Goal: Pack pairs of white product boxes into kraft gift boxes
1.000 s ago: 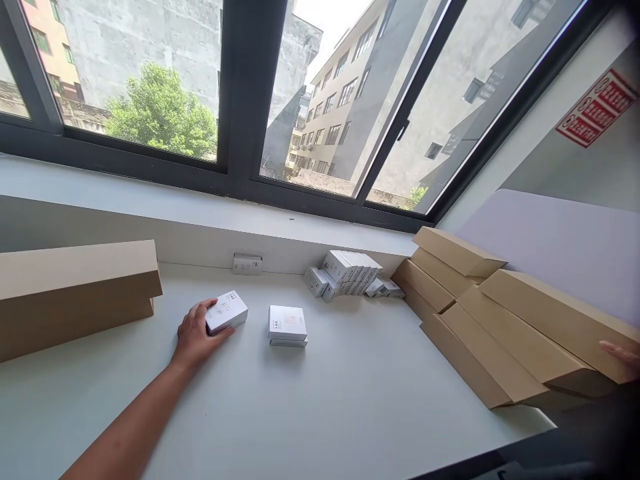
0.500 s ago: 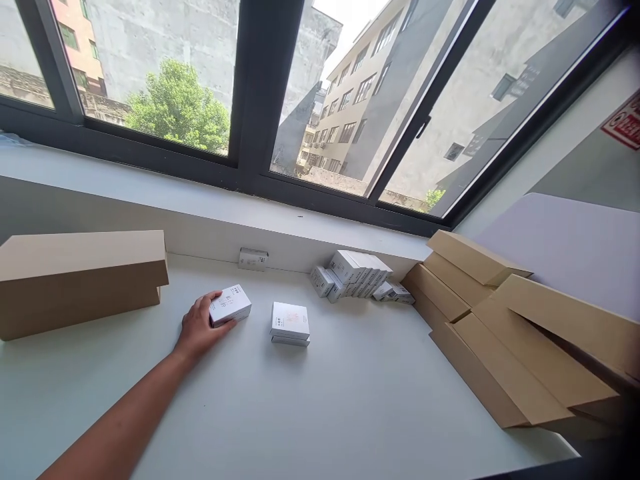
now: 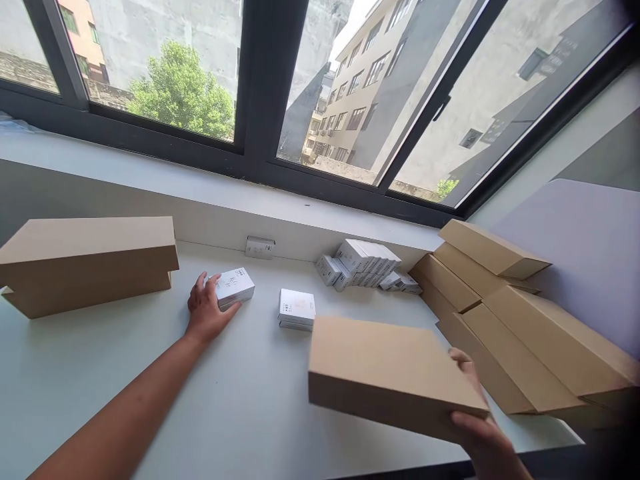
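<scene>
My left hand [image 3: 210, 308] rests around the left end of a small white box [image 3: 234, 287] on the white table, thumb along its front edge and fingers spread over its far left side. At the lower right, my right hand [image 3: 475, 413] grips the right end of a long brown cardboard box [image 3: 385, 373], which is held above the table. Between the two hands lie two stacked white boxes [image 3: 297, 307], partly covered by the cardboard box at their right corner.
Another brown carton [image 3: 90, 267] stands at the left. Several white boxes [image 3: 367, 263] are piled by the wall, and one small box [image 3: 261, 247] leans there. Several brown cartons [image 3: 530, 347] are heaped at the right, below the window.
My right hand has come into view with a cardboard box taken from the right side. My left hand's fingers have loosened and spread on the white box. The view has shifted slightly.
</scene>
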`<action>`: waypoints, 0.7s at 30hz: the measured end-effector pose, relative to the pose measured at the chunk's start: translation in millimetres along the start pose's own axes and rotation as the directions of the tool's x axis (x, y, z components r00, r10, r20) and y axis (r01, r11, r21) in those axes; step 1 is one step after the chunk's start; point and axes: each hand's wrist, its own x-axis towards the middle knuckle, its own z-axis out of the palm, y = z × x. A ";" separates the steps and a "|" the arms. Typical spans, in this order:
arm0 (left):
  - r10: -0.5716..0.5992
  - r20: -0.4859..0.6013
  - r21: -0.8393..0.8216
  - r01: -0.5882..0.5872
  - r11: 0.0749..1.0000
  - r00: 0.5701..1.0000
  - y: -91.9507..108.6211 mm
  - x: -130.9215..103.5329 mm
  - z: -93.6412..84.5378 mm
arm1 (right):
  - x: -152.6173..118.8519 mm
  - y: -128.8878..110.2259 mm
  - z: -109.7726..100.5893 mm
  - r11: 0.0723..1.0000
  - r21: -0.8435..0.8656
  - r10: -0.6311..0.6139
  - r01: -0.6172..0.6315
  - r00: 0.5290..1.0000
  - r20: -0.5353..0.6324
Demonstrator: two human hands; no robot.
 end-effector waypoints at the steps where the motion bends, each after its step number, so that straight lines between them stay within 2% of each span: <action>1: 0.029 -0.012 -0.007 -0.029 1.000 1.000 0.1 -0.9 0.1 | -0.8 10.1 11.4 1.000 -0.010 0.022 -0.021 0.993 0.117; 3: 0.098 -0.044 -0.010 -0.099 0.995 0.994 1.9 -3.3 0.0 | -4.8 22.2 30.2 0.996 -0.060 0.076 -0.058 0.932 0.355; 5: 0.190 -0.089 -0.005 -0.191 0.982 0.978 6.1 -7.0 -0.8 | -9.3 27.0 44.3 0.993 -0.075 0.115 -0.090 0.867 0.484; 7: 0.296 -0.152 -0.023 -0.303 0.953 0.943 12.5 -12.4 -2.3 | -13.0 31.5 56.6 0.989 -0.051 0.145 -0.138 0.849 0.509; 9: 0.393 -0.178 -0.100 -0.414 0.905 0.902 20.1 -19.9 -4.4 | -15.9 40.7 69.4 0.985 -0.066 0.171 -0.158 0.878 0.447; 10: 0.435 -0.154 -0.162 -0.457 0.874 0.887 24.0 -24.2 -5.5 | -17.3 47.1 76.2 0.984 -0.097 0.178 -0.152 0.900 0.398; 11: 0.476 -0.103 -0.234 -0.487 0.842 0.873 27.7 -28.6 -6.7 | -18.9 53.9 82.9 0.981 -0.139 0.179 -0.139 0.922 0.344; 13: 0.558 0.067 -0.385 -0.494 0.779 0.827 34.3 -36.8 -9.1 | -22.7 66.4 95.3 0.972 -0.211 0.150 -0.100 0.960 0.237; 16: 0.616 0.371 -0.572 -0.352 0.741 0.695 43.1 -44.7 -12.6 | -28.3 74.1 107.8 0.971 -0.236 0.078 -0.044 0.988 0.136; 19: 0.584 0.609 -0.619 -0.139 0.773 0.536 52.4 -48.8 -15.3 | -32.8 67.7 113.1 0.975 -0.221 0.070 -0.025 0.978 0.197; 20: 0.572 0.649 -0.619 -0.088 0.780 0.501 55.5 -50.4 -15.4 | -34.3 64.3 114.4 0.975 -0.222 0.079 -0.024 0.967 0.240; 21: 0.561 0.667 -0.624 -0.044 0.780 0.490 58.5 -52.6 -14.7 | -36.0 60.9 116.0 0.973 -0.230 0.086 -0.021 0.956 0.279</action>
